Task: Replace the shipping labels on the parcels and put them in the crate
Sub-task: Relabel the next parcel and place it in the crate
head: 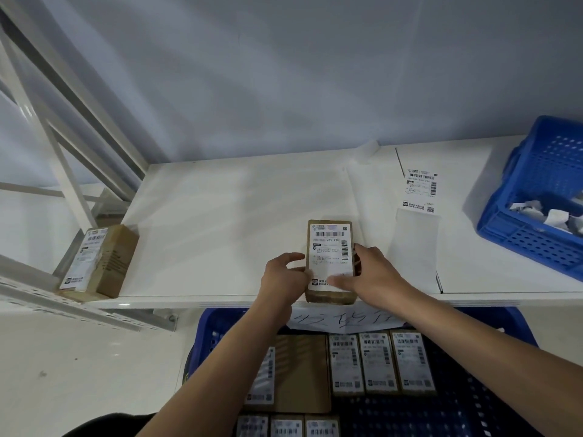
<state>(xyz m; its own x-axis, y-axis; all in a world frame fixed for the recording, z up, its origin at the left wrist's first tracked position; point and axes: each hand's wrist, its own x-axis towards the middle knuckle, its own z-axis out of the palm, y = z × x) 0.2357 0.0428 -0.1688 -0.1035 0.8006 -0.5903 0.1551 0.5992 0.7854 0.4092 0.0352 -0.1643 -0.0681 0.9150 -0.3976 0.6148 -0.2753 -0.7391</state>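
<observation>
Cardboard parcel (pixel 331 263) at desk (pixel 220 216) edge: our left hand (pixel 284 275) grips its side, right hand (pixel 369 272) presses the label (pixel 330 257) flat-fingered. Uneven smoothing risks wrinkles; crate (pixel 473 405) waits below.

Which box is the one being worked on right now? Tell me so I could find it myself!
Look at the white shelf against the wall. At the middle of its front edge, right above the big blue crate on the floor, lies a small brown parcel with a white label on top. It is the only box with the left hand and the right hand on it; the other parcel sits alone at the shelf's left end.
</observation>
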